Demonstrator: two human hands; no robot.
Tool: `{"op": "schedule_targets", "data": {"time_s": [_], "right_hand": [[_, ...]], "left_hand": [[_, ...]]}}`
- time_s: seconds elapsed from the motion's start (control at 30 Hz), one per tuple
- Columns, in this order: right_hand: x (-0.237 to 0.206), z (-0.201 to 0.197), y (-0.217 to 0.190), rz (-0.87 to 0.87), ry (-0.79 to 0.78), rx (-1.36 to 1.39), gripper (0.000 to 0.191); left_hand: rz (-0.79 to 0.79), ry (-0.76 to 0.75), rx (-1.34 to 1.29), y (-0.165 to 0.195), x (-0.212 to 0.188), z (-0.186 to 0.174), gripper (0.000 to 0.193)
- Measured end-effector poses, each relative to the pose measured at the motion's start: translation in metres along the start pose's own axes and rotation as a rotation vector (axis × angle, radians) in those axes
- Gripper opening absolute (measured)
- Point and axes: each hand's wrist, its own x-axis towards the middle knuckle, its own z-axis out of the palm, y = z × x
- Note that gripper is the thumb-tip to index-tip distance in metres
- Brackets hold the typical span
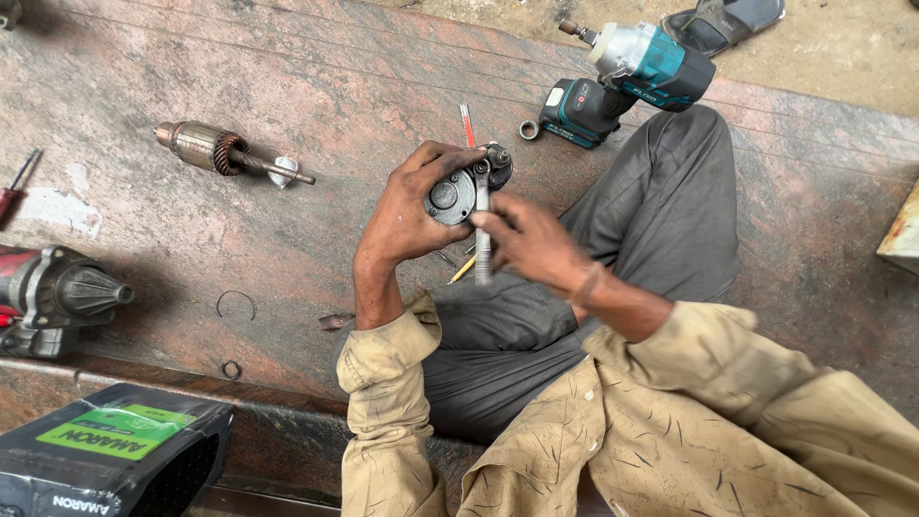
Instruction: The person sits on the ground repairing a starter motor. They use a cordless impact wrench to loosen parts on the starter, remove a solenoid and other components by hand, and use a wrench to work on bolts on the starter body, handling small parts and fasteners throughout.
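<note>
Hands at centre: left hand [407, 215] grips a round dark metal motor housing [458, 194], right hand [531, 239] clenches a slim steel wrench [482, 235] set on it; fastening looks unfinished. Farther left lies the removed copper-wound armature [222, 153]; far right, a teal cordless impact driver [627, 77].

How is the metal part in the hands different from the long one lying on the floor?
The round metal part is dark, stubby and held in the left hand; the long part is coppery, has a thin rod, and lies untouched. Both look like worn, greasy metal.
</note>
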Motion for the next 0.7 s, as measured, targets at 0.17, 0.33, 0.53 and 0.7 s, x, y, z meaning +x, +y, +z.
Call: {"op": "schedule_targets", "data": {"time_s": [0.17,0.33,0.53,0.7], "right_hand": [[0.000,0.014,0.023,-0.118,0.052,-0.003,0.031],[0.001,-0.038,0.030,-0.216,0.078,-0.292,0.027],[0.032,-0.089,0.009,-0.172,0.177,-0.500,0.033],[0.060,-0.103,0.001,-0.330,0.214,-0.538,0.038]], "left_hand": [[-0.007,-0.001,-0.047,0.004,-0.001,-0.002,0.075],[-0.004,0.033,-0.020,0.004,-0.001,-0.001,0.072],[0.004,0.029,-0.002,0.001,-0.001,0.001,0.072],[-0.001,0.035,-0.019,0.000,0.000,0.001,0.071]]}}
